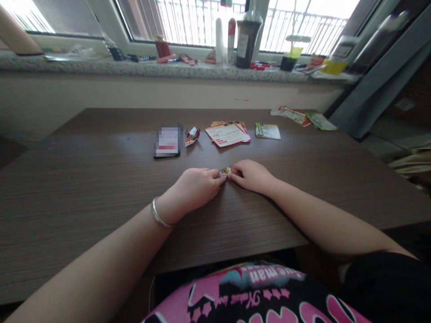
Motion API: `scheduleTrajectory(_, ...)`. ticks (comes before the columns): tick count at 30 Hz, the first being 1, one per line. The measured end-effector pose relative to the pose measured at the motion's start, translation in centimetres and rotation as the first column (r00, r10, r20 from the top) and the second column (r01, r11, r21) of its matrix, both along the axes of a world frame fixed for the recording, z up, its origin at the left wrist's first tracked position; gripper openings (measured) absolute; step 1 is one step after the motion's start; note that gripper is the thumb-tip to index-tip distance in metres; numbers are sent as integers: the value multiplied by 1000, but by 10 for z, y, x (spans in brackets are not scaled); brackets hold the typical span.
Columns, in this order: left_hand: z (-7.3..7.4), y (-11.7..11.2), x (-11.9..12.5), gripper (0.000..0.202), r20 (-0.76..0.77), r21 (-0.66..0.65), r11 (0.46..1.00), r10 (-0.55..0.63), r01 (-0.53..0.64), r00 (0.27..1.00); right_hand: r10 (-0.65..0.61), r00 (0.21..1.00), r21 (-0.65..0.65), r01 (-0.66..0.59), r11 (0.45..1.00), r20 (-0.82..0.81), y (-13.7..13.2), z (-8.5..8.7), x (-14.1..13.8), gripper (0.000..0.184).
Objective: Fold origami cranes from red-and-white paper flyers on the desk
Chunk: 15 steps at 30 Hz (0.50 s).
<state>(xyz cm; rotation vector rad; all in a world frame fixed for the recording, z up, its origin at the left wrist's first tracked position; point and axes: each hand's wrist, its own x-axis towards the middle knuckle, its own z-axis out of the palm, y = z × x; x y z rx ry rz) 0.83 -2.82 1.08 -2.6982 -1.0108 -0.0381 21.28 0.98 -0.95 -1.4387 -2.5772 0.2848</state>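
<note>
My left hand (197,186) and my right hand (252,176) rest on the dark wooden table (84,188), fingertips meeting at the middle. Both pinch a small folded piece of coloured paper (225,171) between them, pressed against the tabletop. A silver bangle (158,214) sits on my left wrist. Most of the paper is hidden by my fingers.
Beyond my hands lie a dark phone (167,142), a folded paper piece (191,135), a stack of red-and-white leaflets (227,133), a green-white card (267,131) and more leaflets (303,117) at far right. Bottles and clutter line the granite windowsill (151,68).
</note>
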Motion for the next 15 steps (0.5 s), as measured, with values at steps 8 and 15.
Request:
scheduleTrajectory(8,2,-2,3,29,17,-13,999,34,-34,999,10,998,12,-11,1000,67,0,1,-1,28)
scheduleTrajectory(15,3,-3,3,28,2,-47,998,42,-41,999,22,991,46,-29,999,132,0,1,-2,28)
